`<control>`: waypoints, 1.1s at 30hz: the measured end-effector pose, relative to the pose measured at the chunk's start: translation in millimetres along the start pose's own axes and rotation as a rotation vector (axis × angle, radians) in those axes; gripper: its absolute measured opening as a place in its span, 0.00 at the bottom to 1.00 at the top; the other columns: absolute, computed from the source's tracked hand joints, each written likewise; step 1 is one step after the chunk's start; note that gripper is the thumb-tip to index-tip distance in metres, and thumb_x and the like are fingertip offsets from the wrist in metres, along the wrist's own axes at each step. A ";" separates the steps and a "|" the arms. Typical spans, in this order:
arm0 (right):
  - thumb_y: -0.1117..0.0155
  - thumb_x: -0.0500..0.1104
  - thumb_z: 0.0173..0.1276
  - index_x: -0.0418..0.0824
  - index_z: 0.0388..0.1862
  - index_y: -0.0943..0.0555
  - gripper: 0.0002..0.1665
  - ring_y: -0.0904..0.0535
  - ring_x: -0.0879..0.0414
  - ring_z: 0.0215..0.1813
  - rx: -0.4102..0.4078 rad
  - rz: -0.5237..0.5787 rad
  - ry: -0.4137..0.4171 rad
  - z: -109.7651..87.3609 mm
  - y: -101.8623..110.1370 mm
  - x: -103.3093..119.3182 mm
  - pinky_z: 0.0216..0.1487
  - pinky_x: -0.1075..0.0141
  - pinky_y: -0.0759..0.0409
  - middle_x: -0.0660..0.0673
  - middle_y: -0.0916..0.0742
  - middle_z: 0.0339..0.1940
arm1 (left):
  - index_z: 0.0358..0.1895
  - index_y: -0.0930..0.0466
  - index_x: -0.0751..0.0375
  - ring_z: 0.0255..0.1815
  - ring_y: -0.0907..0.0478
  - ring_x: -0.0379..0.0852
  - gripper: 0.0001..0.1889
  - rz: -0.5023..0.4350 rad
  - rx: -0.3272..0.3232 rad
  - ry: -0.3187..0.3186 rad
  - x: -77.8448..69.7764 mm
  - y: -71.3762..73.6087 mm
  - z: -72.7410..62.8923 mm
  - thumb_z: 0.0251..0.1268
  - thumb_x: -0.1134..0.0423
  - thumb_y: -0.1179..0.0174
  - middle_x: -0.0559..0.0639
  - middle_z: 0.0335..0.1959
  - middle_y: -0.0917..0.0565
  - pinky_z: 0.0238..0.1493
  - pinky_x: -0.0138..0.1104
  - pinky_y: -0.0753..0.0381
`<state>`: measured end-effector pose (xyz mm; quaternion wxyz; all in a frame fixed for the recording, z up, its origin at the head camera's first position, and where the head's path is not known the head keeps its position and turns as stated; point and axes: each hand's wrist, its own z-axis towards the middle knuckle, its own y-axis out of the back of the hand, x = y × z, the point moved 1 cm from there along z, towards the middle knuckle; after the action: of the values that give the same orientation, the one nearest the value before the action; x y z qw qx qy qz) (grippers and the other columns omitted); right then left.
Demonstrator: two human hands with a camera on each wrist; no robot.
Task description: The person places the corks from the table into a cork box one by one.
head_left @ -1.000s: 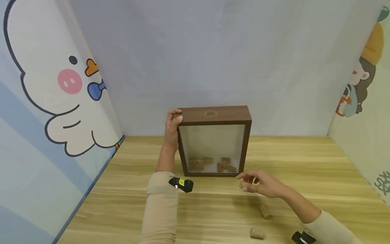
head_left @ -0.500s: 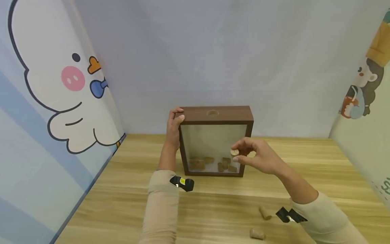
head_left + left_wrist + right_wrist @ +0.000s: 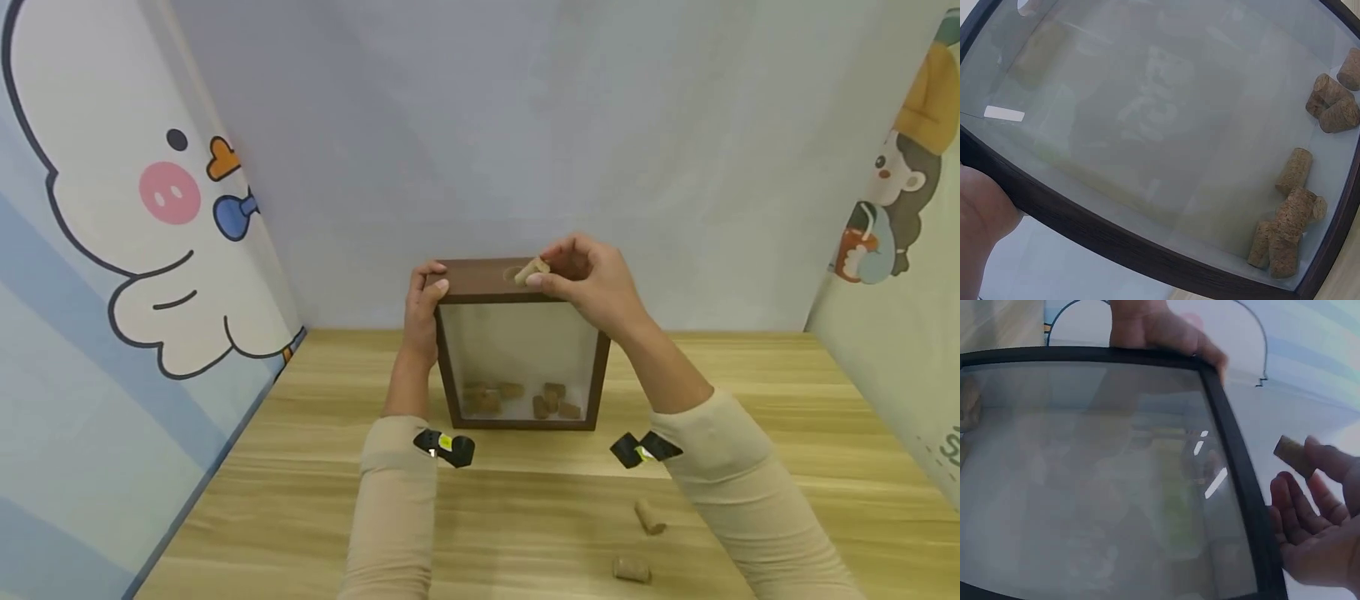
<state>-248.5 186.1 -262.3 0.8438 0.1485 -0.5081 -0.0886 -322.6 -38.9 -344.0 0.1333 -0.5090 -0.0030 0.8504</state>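
A dark brown shadow box frame (image 3: 480, 285) with a clear front stands upright on the table, a round hole (image 3: 513, 273) in its top. Several corks (image 3: 1291, 219) lie inside along its bottom. At the top left corner my left hand (image 3: 424, 312) grips the frame, thumb in front and fingers over the top. Just over the hole's right side, my right hand (image 3: 596, 282) pinches a tilted cork (image 3: 532, 270) between thumb and fingers. That same cork (image 3: 1294, 456) shows apart from the frame's top edge in the right wrist view.
Two loose corks lie on the wooden table (image 3: 525, 517) at the front right: one slanted cork (image 3: 649, 517) and one sideways cork (image 3: 632, 570). A pale curtain (image 3: 525, 125) hangs close behind the frame. Printed cartoon panels stand at both sides.
My right hand has lifted a cork from the table near the frame's lower right, up past the glass to the hole in the top. My left hand keeps its grip on the corner.
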 end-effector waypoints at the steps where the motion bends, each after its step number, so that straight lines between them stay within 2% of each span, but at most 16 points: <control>1: 0.32 0.41 0.59 0.33 0.44 0.24 0.18 0.22 0.52 0.41 -0.015 -0.022 -0.037 5.6 -0.2 -0.9 0.42 0.62 0.25 0.41 0.17 0.39 | 0.45 0.36 0.49 0.64 0.52 0.51 0.11 -0.005 -0.002 0.002 3.6 0.3 1.4 0.59 0.60 0.57 0.64 0.65 0.47 0.61 0.47 0.54; 4: 0.31 0.43 0.58 0.35 0.44 0.23 0.18 0.23 0.51 0.42 -0.031 -0.116 -0.139 20.2 -1.6 -3.4 0.43 0.59 0.26 0.41 0.17 0.39 | 0.45 0.35 0.49 0.64 0.51 0.50 0.11 -0.015 -0.008 0.007 9.1 0.1 1.9 0.59 0.60 0.56 0.60 0.65 0.45 0.60 0.47 0.53; 8: 0.31 0.42 0.58 0.36 0.44 0.23 0.17 0.23 0.48 0.42 0.003 -0.240 -0.237 32.9 -6.7 -2.1 0.41 0.56 0.26 0.40 0.18 0.39 | 0.44 0.34 0.47 0.63 0.50 0.49 0.11 -0.013 -0.015 0.003 11.2 1.3 0.9 0.58 0.57 0.54 0.55 0.63 0.43 0.59 0.46 0.53; 10: 0.31 0.43 0.58 0.38 0.44 0.23 0.17 0.23 0.47 0.42 0.018 -0.294 -0.257 36.1 -9.7 -0.8 0.41 0.55 0.26 0.40 0.17 0.39 | 0.44 0.34 0.47 0.62 0.49 0.49 0.11 -0.011 -0.021 -0.008 11.4 1.4 1.3 0.58 0.56 0.53 0.54 0.62 0.42 0.59 0.46 0.52; 13: 0.32 0.44 0.59 0.39 0.46 0.23 0.18 0.23 0.48 0.43 0.028 -0.342 -0.233 35.0 -12.3 1.4 0.43 0.55 0.26 0.41 0.17 0.40 | 0.45 0.34 0.47 0.63 0.50 0.50 0.12 -0.004 -0.023 -0.011 10.8 2.2 1.7 0.57 0.54 0.53 0.53 0.62 0.42 0.59 0.48 0.53; 16: 0.33 0.44 0.60 0.37 0.49 0.24 0.20 0.23 0.48 0.44 0.020 -0.317 -0.128 23.7 -11.1 2.0 0.44 0.56 0.26 0.41 0.18 0.42 | 0.45 0.34 0.47 0.63 0.50 0.50 0.12 0.002 -0.015 -0.003 8.2 2.1 1.6 0.59 0.55 0.53 0.55 0.63 0.43 0.59 0.49 0.53; 22: 0.33 0.36 0.59 0.30 0.50 0.25 0.21 0.23 0.46 0.47 0.000 -0.319 0.226 -21.0 -3.3 -1.6 0.47 0.55 0.27 0.37 0.18 0.46 | 0.46 0.36 0.50 0.61 0.49 0.51 0.11 0.001 -0.002 0.016 3.1 -0.5 2.0 0.60 0.61 0.56 0.63 0.65 0.47 0.59 0.48 0.52; 25: 0.32 0.32 0.55 0.29 0.49 0.24 0.22 0.24 0.46 0.49 -0.023 -0.348 0.357 -44.2 0.5 -3.6 0.46 0.55 0.26 0.38 0.19 0.47 | 0.47 0.36 0.51 0.62 0.50 0.52 0.11 0.008 0.005 0.006 0.5 -1.1 4.1 0.60 0.60 0.56 0.63 0.65 0.47 0.59 0.49 0.53; 29: 0.30 0.29 0.50 0.31 0.48 0.24 0.24 0.23 0.50 0.45 0.009 -0.367 0.448 -75.1 6.0 -11.3 0.41 0.57 0.25 0.40 0.18 0.46 | 0.46 0.35 0.50 0.62 0.49 0.50 0.10 -0.007 0.006 -0.004 -3.0 -3.4 5.8 0.61 0.60 0.56 0.57 0.64 0.45 0.59 0.48 0.52; 33: 0.30 0.28 0.49 0.33 0.48 0.24 0.25 0.23 0.53 0.44 0.088 -0.384 0.427 -103.1 9.6 -22.5 0.40 0.63 0.24 0.43 0.18 0.46 | 0.45 0.34 0.48 0.61 0.48 0.49 0.10 -0.018 -0.004 -0.023 -2.6 -5.6 6.3 0.60 0.58 0.54 0.54 0.63 0.43 0.59 0.47 0.51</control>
<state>-167.9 218.4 -323.0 0.8921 0.2938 -0.2850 -0.1912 -325.6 -33.3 -338.0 0.1399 -0.4993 -0.0105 0.8550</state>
